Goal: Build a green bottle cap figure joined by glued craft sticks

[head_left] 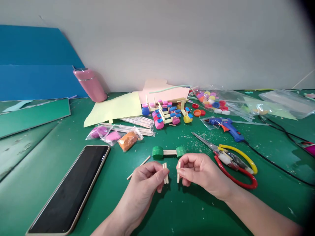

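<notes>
Closest to the camera, at lower centre, the left hand [145, 185] pinches 2 short wooden sticks [167, 179]; just to its right in the frame, the right hand [200, 168] pinches at least 1 more stick [178, 179]. A green-wheeled stick axle [169, 152] sits on the desk [206, 213] just above them, mid-frame. Sticks this thin look light and stiff, probably snapping if bent; a gentle mid-length fingertip hold suits.

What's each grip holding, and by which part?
Left grip: two short sticks, pinched near the middle. Right grip: one short stick, also pinched near its middle.
</notes>
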The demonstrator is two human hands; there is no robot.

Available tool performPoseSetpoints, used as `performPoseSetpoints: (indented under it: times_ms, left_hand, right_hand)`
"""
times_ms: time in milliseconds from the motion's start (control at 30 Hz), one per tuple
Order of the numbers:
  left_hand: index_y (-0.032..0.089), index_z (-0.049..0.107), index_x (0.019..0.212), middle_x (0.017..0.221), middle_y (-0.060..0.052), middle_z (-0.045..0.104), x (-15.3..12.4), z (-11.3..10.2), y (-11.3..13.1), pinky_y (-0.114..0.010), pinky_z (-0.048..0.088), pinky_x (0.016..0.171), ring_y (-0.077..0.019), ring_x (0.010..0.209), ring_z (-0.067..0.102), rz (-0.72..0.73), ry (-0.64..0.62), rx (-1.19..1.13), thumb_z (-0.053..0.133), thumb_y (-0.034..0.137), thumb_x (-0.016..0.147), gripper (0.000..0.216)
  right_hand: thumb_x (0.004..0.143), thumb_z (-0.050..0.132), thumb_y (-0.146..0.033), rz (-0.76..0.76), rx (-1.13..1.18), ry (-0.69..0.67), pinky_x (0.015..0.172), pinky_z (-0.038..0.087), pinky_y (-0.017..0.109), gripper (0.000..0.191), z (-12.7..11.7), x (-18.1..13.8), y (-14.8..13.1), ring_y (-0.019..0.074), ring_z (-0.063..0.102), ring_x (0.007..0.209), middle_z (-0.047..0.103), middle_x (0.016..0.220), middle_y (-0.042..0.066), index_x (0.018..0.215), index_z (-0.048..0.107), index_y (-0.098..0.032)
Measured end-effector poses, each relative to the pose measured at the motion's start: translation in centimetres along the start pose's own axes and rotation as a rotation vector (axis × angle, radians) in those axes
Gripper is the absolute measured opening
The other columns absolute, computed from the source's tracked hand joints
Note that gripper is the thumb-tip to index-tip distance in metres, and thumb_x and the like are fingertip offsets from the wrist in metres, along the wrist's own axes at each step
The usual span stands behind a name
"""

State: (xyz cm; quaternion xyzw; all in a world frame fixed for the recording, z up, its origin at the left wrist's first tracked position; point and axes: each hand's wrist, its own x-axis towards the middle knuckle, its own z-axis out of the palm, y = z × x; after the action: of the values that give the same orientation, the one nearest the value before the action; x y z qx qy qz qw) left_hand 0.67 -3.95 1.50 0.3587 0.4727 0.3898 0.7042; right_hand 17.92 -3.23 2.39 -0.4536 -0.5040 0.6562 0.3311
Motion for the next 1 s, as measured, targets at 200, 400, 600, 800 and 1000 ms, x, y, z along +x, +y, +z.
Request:
performPoseSetpoints:
  times_ms: [200, 400, 600, 800, 1000]
  left_hand:
    - [0.014, 0.057, 0.056, 0.045, 0.006, 0.045, 0.0, 0.1, -0.3, -0.021, 0.025, 0.048, -0.0055, 0.046, 0.034, -0.018, -0.028, 0.012, 0.066, 0.029, 0.071, 0.024]
    - [0.013, 0.058, 0.058, 0.047, 0.005, 0.049, 0.0, 0.1, -0.5, -0.02, 0.026, 0.047, -0.005, 0.045, 0.038, -0.019, -0.037, -0.005, 0.067, 0.029, 0.07, 0.022]
    - [0.013, 0.058, 0.059, 0.049, 0.004, 0.051, 0.1, 0.1, -0.5, -0.019, 0.027, 0.047, -0.005, 0.045, 0.039, -0.027, -0.046, -0.022, 0.067, 0.028, 0.071, 0.021]
    - [0.013, 0.059, 0.059, 0.049, 0.003, 0.052, 0.0, 0.1, -0.4, -0.019, 0.028, 0.047, -0.005, 0.045, 0.039, -0.033, -0.072, -0.047, 0.066, 0.028, 0.072, 0.021]
    - [0.013, 0.059, 0.058, 0.048, 0.003, 0.051, 0.2, 0.0, -0.5, -0.019, 0.027, 0.047, -0.0047, 0.045, 0.038, -0.052, -0.069, -0.076, 0.067, 0.028, 0.071, 0.022]
  right_hand:
    - [0.066, 0.072, -0.033, 0.047, 0.079, -0.021, 0.049, 0.046, 0.019, 0.024, 0.8, 0.2, 0.8, 0.0076, 0.055, 0.05, 0.058, 0.059, -0.003, 0.072, 0.059, -0.013]
    - [0.065, 0.074, -0.03, 0.026, 0.127, 0.001, 0.047, 0.046, 0.017, 0.022, 1.1, 0.4, 1.4, 0.0067, 0.056, 0.049, 0.06, 0.06, -0.004, 0.072, 0.06, -0.014]
    - [0.068, 0.073, -0.026, -0.02, 0.132, 0.034, 0.047, 0.046, 0.015, 0.018, 1.2, 0.4, 1.7, 0.0056, 0.056, 0.049, 0.059, 0.06, -0.005, 0.074, 0.059, -0.014]
    - [0.075, 0.067, -0.028, -0.052, 0.085, 0.047, 0.048, 0.047, 0.014, 0.015, 1.3, 0.3, 1.7, 0.005, 0.058, 0.049, 0.061, 0.06, -0.003, 0.078, 0.062, -0.014]
    - [0.077, 0.064, -0.029, -0.057, 0.108, 0.057, 0.049, 0.049, 0.015, 0.016, 1.4, 0.5, 1.9, 0.0052, 0.06, 0.05, 0.063, 0.064, -0.003, 0.086, 0.062, -0.015]
